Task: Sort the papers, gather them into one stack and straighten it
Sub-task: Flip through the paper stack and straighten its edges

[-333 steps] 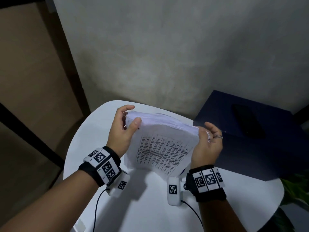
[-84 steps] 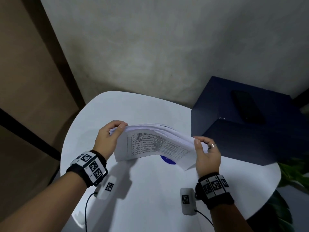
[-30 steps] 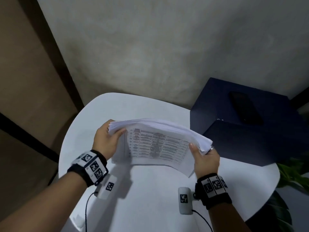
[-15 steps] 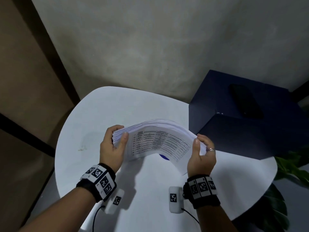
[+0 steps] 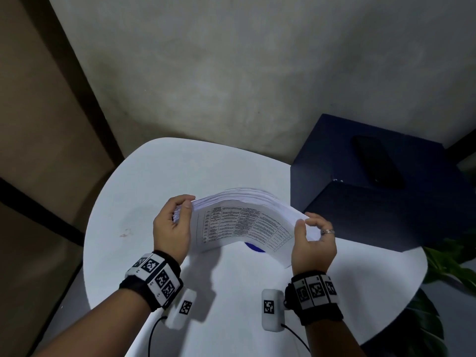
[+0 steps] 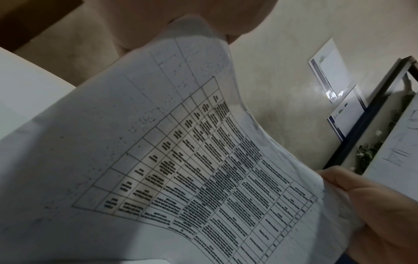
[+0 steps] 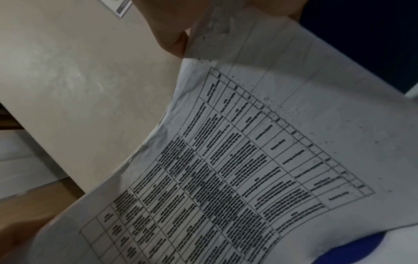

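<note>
A thick stack of white papers (image 5: 242,222) with a printed table on the near sheet is held on edge above the white round table (image 5: 144,207), bowed upward in the middle. My left hand (image 5: 177,217) grips its left end, thumb on the front sheet. At the right end my right hand (image 5: 309,230), which wears a ring, pinches the stack. Both wrist views show the table-printed sheet (image 6: 203,169) (image 7: 237,160) close up, curved, with the opposite hand at its far end.
A dark blue box (image 5: 381,191) stands at the table's right back, a black phone (image 5: 377,162) on top. A blue disc (image 5: 253,247) lies on the table under the papers. Green plant leaves (image 5: 448,258) are at the right. A grey wall is behind.
The stack has stayed in both hands, tipped and lowered between frames, and now bows upward slightly further from the table's near edge. Both grips are unchanged.
</note>
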Action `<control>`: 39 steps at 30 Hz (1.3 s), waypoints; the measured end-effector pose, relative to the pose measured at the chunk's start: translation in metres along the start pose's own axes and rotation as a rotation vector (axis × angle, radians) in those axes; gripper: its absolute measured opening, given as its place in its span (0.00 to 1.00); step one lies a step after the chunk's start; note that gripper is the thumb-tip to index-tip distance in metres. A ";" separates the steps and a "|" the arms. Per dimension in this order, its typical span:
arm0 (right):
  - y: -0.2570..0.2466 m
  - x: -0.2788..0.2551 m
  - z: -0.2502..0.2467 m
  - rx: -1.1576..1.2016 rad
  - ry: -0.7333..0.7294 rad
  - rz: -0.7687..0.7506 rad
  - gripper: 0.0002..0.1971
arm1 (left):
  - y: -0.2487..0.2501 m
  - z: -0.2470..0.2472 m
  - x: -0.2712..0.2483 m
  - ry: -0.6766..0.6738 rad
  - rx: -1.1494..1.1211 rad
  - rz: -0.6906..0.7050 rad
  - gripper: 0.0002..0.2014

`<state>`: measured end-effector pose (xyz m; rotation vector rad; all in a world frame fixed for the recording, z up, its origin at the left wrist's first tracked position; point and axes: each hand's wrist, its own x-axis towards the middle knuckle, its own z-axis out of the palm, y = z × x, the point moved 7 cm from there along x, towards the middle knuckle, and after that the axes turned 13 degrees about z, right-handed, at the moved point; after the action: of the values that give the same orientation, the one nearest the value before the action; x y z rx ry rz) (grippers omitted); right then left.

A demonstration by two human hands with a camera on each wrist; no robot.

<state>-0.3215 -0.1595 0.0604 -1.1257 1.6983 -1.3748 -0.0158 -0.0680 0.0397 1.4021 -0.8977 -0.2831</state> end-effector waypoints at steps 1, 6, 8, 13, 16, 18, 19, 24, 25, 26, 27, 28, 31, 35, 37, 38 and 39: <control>0.001 0.001 -0.001 0.016 0.003 0.011 0.12 | 0.001 0.000 0.001 -0.001 0.002 -0.001 0.08; -0.012 -0.002 0.001 -0.041 -0.020 -0.131 0.07 | 0.001 -0.001 0.001 -0.008 0.006 -0.014 0.08; -0.012 -0.003 0.002 -0.064 -0.012 -0.160 0.07 | 0.000 -0.001 0.001 -0.007 0.006 -0.015 0.08; -0.009 -0.002 0.001 -0.127 0.013 -0.217 0.04 | 0.004 0.000 0.003 -0.010 0.014 -0.014 0.08; -0.012 -0.003 0.002 -0.167 0.025 -0.245 0.04 | 0.006 0.001 0.005 -0.020 0.011 -0.003 0.08; -0.015 -0.005 0.006 -0.199 -0.005 -0.267 0.07 | 0.007 0.002 0.007 -0.030 -0.002 0.018 0.10; -0.016 -0.007 0.009 -0.226 -0.039 -0.283 0.11 | 0.008 0.003 0.008 -0.051 0.006 0.054 0.10; -0.008 -0.009 0.019 -0.377 -0.187 -0.341 0.22 | 0.018 0.008 0.014 -0.234 0.267 0.368 0.14; -0.007 -0.008 0.019 -0.427 -0.197 -0.371 0.23 | 0.017 0.007 0.015 -0.261 0.334 0.396 0.16; -0.006 -0.008 0.020 -0.499 -0.198 -0.405 0.24 | 0.016 0.007 0.017 -0.300 0.410 0.412 0.17; -0.004 -0.007 0.020 -0.568 -0.195 -0.425 0.24 | 0.014 0.007 0.018 -0.344 0.477 0.432 0.18; -0.003 -0.004 0.019 -0.613 -0.191 -0.412 0.23 | 0.015 0.008 0.019 -0.380 0.524 0.465 0.18; -0.007 0.006 0.017 -0.626 -0.220 -0.307 0.09 | 0.022 0.007 0.032 -0.434 0.663 0.448 0.19; -0.042 0.007 0.019 -0.720 -0.276 -0.427 0.03 | 0.038 0.037 0.048 -0.750 1.002 0.380 0.31; -0.074 0.000 0.021 -0.730 -0.287 -0.574 0.04 | 0.054 0.068 0.045 -0.894 0.945 0.413 0.31; -0.091 -0.005 0.023 -0.718 -0.295 -0.667 0.05 | 0.063 0.082 0.042 -0.935 0.904 0.438 0.26; -0.108 -0.010 0.023 -0.690 -0.299 -0.759 0.06 | 0.070 0.093 0.040 -0.942 0.873 0.461 0.18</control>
<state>-0.2742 -0.1668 0.1600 -2.4141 1.6149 -0.9118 -0.0763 -0.1480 0.1111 1.7849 -2.2817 -0.1921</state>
